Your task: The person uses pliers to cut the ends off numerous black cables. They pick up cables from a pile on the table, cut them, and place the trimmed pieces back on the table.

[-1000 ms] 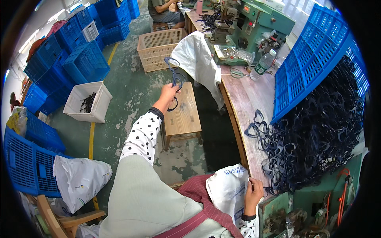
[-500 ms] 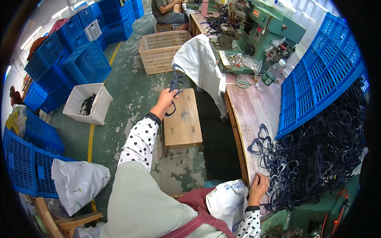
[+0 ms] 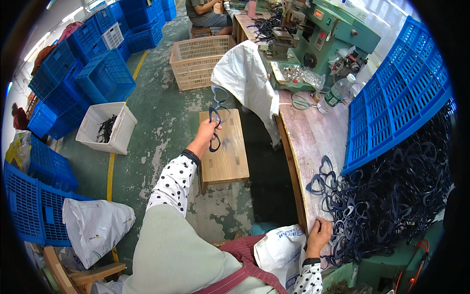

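Note:
My left hand (image 3: pixel 207 130) is stretched out over a wooden stool (image 3: pixel 226 164), closed on dark blue eyeglass frames (image 3: pixel 220 94). Their rims stick out above and below the fingers. How many frames are held I cannot tell. On the near right, my right hand (image 3: pixel 319 236) rests at the edge of the worktable (image 3: pixel 306 142) with its fingers curled together. Whether it holds anything is hidden. Beside it lies a big tangled heap of dark eyeglass frames (image 3: pixel 387 206), a few of them loose at the heap's left side.
A blue crate (image 3: pixel 396 93) tilts over the heap. Scissors (image 3: pixel 299 102), a bottle (image 3: pixel 335 93) and a green machine (image 3: pixel 325 34) stand farther along. White cloth (image 3: pixel 245 68) hangs off the table. A white bin (image 3: pixel 110 139), beige crate (image 3: pixel 196 63) and stacked blue crates (image 3: pixel 105 73) occupy the floor; a person sits beyond.
My left hand has come slightly nearer to me, and the eyeglass frames in it have swung to a somewhat different angle. The right hand stays at the table edge.

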The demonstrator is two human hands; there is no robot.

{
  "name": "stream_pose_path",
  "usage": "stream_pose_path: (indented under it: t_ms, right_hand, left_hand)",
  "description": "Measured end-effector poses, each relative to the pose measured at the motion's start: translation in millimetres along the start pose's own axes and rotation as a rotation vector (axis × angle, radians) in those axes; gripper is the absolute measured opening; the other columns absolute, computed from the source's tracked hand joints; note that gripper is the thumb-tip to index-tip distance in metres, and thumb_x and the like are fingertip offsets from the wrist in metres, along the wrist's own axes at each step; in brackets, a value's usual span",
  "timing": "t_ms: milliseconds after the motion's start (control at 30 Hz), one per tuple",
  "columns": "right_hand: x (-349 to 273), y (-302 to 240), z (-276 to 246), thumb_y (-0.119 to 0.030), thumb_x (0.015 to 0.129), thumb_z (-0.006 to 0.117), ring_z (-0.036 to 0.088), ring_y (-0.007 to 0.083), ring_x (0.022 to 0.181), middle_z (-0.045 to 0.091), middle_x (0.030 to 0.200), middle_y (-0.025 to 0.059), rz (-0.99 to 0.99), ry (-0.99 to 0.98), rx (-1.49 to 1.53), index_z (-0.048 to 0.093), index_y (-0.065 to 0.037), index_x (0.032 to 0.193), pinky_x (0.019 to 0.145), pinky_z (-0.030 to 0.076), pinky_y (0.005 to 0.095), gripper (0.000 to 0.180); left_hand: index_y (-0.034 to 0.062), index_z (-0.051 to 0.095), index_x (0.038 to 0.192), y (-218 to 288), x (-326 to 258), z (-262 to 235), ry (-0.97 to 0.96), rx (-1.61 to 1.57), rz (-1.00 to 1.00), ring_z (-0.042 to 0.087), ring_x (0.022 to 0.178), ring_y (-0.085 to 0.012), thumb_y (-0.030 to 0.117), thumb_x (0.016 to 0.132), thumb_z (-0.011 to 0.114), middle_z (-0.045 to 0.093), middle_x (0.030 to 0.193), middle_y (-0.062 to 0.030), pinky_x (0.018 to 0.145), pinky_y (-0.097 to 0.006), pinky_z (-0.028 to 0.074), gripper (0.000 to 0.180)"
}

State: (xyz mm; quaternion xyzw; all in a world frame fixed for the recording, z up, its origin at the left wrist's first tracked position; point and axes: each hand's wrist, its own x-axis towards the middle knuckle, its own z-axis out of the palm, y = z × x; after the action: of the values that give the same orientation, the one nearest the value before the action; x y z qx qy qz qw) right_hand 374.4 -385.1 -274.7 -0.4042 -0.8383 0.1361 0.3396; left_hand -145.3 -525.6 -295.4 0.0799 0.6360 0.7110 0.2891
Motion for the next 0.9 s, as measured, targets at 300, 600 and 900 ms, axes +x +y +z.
stream_pose_path:
  t_ms: [300,600,900]
  right_hand:
    - [1.4,-4.5,-0.2,0.000,0.085,0.061,0.060,0.0319,0.082,0.062,0.089,0.0133,0.020,0.010,-0.007,0.065,-0.003,0.094,0.074,0.049,0.0389,0.010]
    - [2.4,-5.3,-3.2,0.002,0.084,0.060,0.059,0.0327,0.082,0.062,0.088,0.0141,-0.023,0.021,0.003,0.066,-0.003,0.094,0.073,0.049,0.0389,0.012]
    - [128.0,-150.4,7.0,0.002,0.080,0.061,0.061,0.0351,0.078,0.061,0.089,0.0134,-0.297,-0.297,0.115,0.061,-0.017,0.125,0.068,0.050,0.0403,0.049]
  left_hand:
    - [0.0089,0.061,0.103,0.2,-12.8,-0.6,0.015,0.070,-0.004,0.039,0.050,-0.0036,0.021,0.099,0.048,0.060,0.075,0.0032,0.041,-0.019,0.027,0.018]
    - [0.0100,0.058,0.094,-2.6,-40.2,-4.7,-0.003,-0.138,-0.086,0.040,0.047,-0.0053,0.025,0.099,0.052,0.053,0.064,0.0036,0.040,-0.022,0.027,0.017]
    - [0.0087,0.052,0.078,27.0,-118.4,-19.4,-0.468,-0.266,-0.294,0.037,0.041,-0.0101,0.024,0.096,0.056,0.040,0.052,0.0026,0.040,-0.026,0.027,0.024]
